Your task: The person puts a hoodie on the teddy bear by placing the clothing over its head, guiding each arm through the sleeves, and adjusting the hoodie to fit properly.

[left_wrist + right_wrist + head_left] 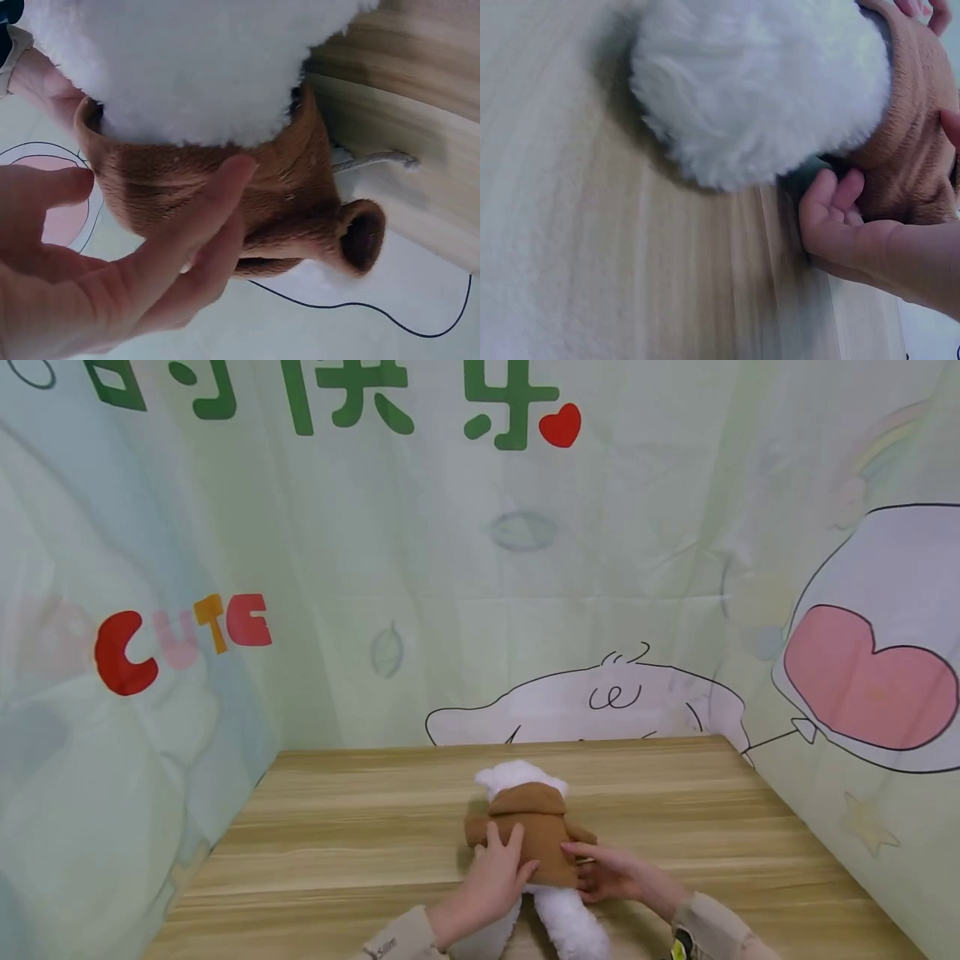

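A white plush toy [566, 922] lies on the wooden table, its head toward the back wall and its legs toward me. It wears a brown hooded top [546, 843], with a sleeve out to each side. My left hand [491, 877] rests on the top with fingers spread and fairly straight; in the left wrist view a fingertip touches near the hem. At the right side of the hem, my right hand [618, 872] holds the top's edge, one digit on the cloth and curled fingers [829, 199] beneath. The toy's underside is hidden.
The wooden table [360, 827] reaches back to a printed cloth wall [337, 527], with further cloth at both sides. A grey cord [379, 159] sticks out beside the brown top. A dark band with a yellow-green patch [680, 945] is on my right wrist.
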`<state>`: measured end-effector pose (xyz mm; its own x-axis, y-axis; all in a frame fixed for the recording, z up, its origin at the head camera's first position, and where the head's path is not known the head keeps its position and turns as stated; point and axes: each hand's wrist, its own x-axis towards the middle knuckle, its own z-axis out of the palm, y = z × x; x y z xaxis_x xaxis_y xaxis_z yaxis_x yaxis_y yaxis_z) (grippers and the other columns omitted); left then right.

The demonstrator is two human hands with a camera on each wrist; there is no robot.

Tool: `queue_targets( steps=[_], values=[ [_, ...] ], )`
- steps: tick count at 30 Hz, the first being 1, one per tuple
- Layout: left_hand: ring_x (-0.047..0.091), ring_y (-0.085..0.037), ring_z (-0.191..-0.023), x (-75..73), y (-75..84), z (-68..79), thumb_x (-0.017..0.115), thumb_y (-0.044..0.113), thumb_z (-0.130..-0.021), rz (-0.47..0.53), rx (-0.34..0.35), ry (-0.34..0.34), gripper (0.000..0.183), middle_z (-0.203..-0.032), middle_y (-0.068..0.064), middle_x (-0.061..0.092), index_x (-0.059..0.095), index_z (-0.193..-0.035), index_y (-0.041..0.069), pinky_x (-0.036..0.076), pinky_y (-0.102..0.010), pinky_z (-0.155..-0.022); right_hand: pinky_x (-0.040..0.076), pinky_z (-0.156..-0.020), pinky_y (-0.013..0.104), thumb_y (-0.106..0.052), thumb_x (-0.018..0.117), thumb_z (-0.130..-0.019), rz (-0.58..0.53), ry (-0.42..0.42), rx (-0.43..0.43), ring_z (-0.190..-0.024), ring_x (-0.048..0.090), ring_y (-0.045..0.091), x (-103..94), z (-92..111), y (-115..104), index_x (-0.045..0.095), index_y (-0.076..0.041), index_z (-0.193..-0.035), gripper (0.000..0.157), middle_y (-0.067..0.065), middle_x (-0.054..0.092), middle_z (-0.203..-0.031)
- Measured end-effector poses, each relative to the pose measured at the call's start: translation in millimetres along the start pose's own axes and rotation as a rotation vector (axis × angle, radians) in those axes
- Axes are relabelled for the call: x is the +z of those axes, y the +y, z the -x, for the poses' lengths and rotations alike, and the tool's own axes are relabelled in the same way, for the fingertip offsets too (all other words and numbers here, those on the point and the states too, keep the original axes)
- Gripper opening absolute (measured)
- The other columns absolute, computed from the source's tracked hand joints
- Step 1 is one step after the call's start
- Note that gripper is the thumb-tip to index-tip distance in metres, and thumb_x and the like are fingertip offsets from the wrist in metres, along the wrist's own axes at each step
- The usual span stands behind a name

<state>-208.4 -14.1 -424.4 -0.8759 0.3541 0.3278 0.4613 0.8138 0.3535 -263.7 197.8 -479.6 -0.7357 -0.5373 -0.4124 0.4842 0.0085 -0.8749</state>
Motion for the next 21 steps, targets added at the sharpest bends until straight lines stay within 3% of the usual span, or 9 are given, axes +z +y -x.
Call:
queue_targets(
  steps=[2,4,6,9,11,13,16,18,21],
  values=[
    [0.049,-0.030,-0.053,0.7,1.1,0.8,0.060,0.031,-0.083,0.023,-0.030,0.008,0.044,-0.093,-0.026,0.042,0.040,-0.105,-0.002,0.039,-0.031,-0.045,0.041,-0.083,0.035,-0.034,0.050,-0.088,-0.001,-0.025,-0.045,-0.100,0.049,0.020,1.9,0.1,2.3,0.029,-0.007,-0.123,0.048,0.005,0.052,-0.109],
    [0.052,-0.033,-0.053,-0.2,0.3,0.3,0.058,0.035,-0.083,0.068,-0.050,0.010,0.051,-0.088,-0.027,0.043,0.038,-0.106,-0.006,0.041,-0.032,-0.045,0.038,-0.091,0.043,-0.028,0.050,-0.089,-0.019,-0.046,-0.083,-0.113,0.044,0.031,4.8,2.3,3.2,0.010,-0.009,-0.136,0.064,0.016,0.041,-0.128],
    [0.055,-0.037,-0.058,-2.0,-2.4,-1.6,0.054,0.039,-0.086,0.147,-0.074,-0.011,0.062,-0.088,-0.031,0.046,0.034,-0.115,-0.012,0.043,-0.035,-0.048,0.036,-0.094,0.045,-0.024,0.049,-0.090,-0.001,-0.056,-0.124,-0.121,0.035,0.035,7.7,6.2,1.7,-0.010,-0.015,-0.140,0.078,0.025,0.018,-0.142],
    [0.059,-0.040,-0.074,-3.9,-10.0,-7.7,0.046,0.044,-0.089,0.332,-0.134,-0.055,0.073,-0.092,-0.037,0.052,0.023,-0.128,-0.014,0.048,-0.041,-0.060,0.037,-0.093,0.038,-0.028,0.048,-0.090,0.105,-0.091,-0.170,-0.123,0.030,0.033,14.4,14.9,-9.4,-0.020,-0.023,-0.139,0.083,0.026,-0.014,-0.144],
    [0.058,-0.039,-0.086,-3.7,-15.6,-12.9,0.043,0.047,-0.089,0.530,-0.214,-0.102,0.076,-0.104,-0.038,0.050,0.017,-0.131,-0.010,0.049,-0.043,-0.065,0.040,-0.088,0.033,-0.031,0.047,-0.090,0.204,-0.119,-0.212,-0.120,0.034,0.029,19.8,19.6,-21.7,-0.016,-0.027,-0.140,0.081,0.025,-0.016,-0.144],
    [0.059,-0.041,-0.085,-1.5,-20.5,-17.5,0.042,0.054,-0.087,0.765,-0.324,-0.167,0.079,-0.109,-0.040,0.044,0.013,-0.129,-0.006,0.051,-0.045,-0.067,0.041,-0.087,0.033,-0.032,0.046,-0.090,0.301,-0.141,-0.258,-0.119,0.036,0.029,25.9,23.2,-36.1,-0.010,-0.028,-0.142,0.076,0.025,-0.012,-0.145],
    [0.058,-0.048,-0.084,9.3,-30.4,-22.5,0.041,0.066,-0.080,1.051,-0.500,-0.300,0.095,-0.119,-0.044,0.030,0.004,-0.133,-0.003,0.050,-0.051,-0.065,0.043,-0.084,0.036,-0.030,0.045,-0.091,0.454,-0.136,-0.301,-0.121,0.037,0.029,35.7,25.6,-55.2,0.008,-0.025,-0.144,0.064,0.022,0.005,-0.147],
    [0.056,-0.053,-0.083,20.3,-37.9,-24.4,0.038,0.074,-0.075,1.159,-0.577,-0.407,0.104,-0.120,-0.043,0.029,0.003,-0.136,-0.003,0.048,-0.056,-0.068,0.045,-0.080,0.036,-0.030,0.046,-0.091,0.569,-0.115,-0.316,-0.117,0.040,0.028,42.3,27.2,-64.9,0.023,-0.019,-0.141,0.057,0.018,0.017,-0.147],
    [0.053,-0.043,-0.096,37.6,-49.2,-26.4,0.036,0.079,-0.070,1.210,-0.603,-0.519,0.108,-0.121,-0.032,0.036,0.015,-0.136,-0.003,0.046,-0.055,-0.074,0.048,-0.073,0.033,-0.034,0.048,-0.089,0.716,-0.105,-0.323,-0.109,0.047,0.022,52.3,28.7,-74.6,0.041,-0.009,-0.133,0.050,0.016,0.032,-0.141]
  ],
)
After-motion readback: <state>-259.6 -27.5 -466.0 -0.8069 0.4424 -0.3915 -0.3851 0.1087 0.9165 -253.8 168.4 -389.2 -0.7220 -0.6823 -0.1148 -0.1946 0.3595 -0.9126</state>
